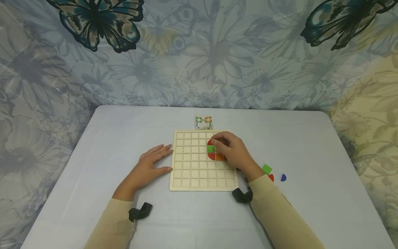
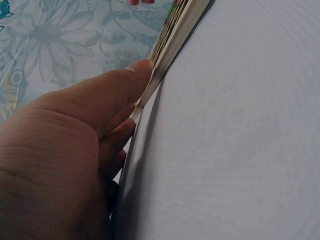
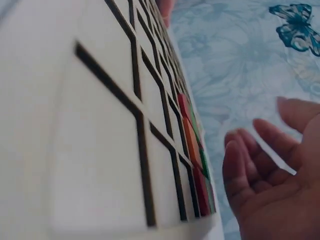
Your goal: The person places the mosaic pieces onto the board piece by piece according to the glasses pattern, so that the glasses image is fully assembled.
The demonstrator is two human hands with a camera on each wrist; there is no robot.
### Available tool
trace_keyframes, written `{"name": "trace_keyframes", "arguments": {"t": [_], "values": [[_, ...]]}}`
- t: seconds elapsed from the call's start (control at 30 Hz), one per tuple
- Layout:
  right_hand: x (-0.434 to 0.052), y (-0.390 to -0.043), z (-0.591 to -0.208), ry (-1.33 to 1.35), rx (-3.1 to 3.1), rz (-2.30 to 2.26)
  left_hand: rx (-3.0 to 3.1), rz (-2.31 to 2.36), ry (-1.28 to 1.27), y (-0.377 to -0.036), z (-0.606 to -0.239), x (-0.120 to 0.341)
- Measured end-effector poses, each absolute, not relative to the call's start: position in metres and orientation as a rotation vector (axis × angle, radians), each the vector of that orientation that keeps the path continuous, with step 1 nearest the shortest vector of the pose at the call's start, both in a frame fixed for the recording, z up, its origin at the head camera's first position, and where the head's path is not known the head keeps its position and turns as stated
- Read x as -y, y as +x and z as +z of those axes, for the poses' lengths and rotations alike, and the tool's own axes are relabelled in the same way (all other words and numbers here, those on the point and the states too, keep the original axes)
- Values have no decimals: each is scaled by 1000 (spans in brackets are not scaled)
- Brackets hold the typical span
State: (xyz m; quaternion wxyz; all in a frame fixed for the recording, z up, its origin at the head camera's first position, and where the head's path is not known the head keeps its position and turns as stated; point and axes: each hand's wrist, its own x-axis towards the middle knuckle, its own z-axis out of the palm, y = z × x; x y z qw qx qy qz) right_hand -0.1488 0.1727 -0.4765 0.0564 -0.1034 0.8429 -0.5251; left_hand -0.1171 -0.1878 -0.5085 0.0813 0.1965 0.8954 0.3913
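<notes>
A pale wooden grid board (image 1: 192,173) lies on the table. My left hand (image 1: 152,162) rests at its left edge with fingers spread; in the left wrist view the thumb (image 2: 139,67) touches the rim. My right hand (image 1: 234,152) hovers over the board's upper right, fingers bent. In the right wrist view, its thumb stands apart from the fingers (image 3: 235,165) and no piece shows between them. Beneath it sit a green square (image 1: 210,148), red rounded-corner pieces (image 1: 211,156) and an orange piece (image 1: 219,157) in the grid; the hand hides part of this group.
A small pattern card (image 1: 203,122) lies beyond the board's far edge. Right of the board are a loose green piece (image 1: 266,169), a red piece (image 1: 271,177) and a blue rounded piece (image 1: 283,177). A floral cloth with butterflies (image 1: 101,24) hangs behind the table.
</notes>
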Motion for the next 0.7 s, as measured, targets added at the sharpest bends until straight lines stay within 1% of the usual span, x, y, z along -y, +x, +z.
{"name": "trace_keyframes", "arguments": {"t": [0.17,0.4,0.5,0.7], "values": [[-187,-151,-468,-276,-2424,-1798,-2677,1168,583,-117,-508,187],[-211,-147,-452,-258,-2384,-1881,-2678,1156,581,-117,-508,186],[-221,-143,-449,-273,-2354,-1906,-2677,1159,577,-117,-508,186],[-240,-136,-448,-356,-2114,-2157,-2684,1155,581,-116,-509,186]]}}
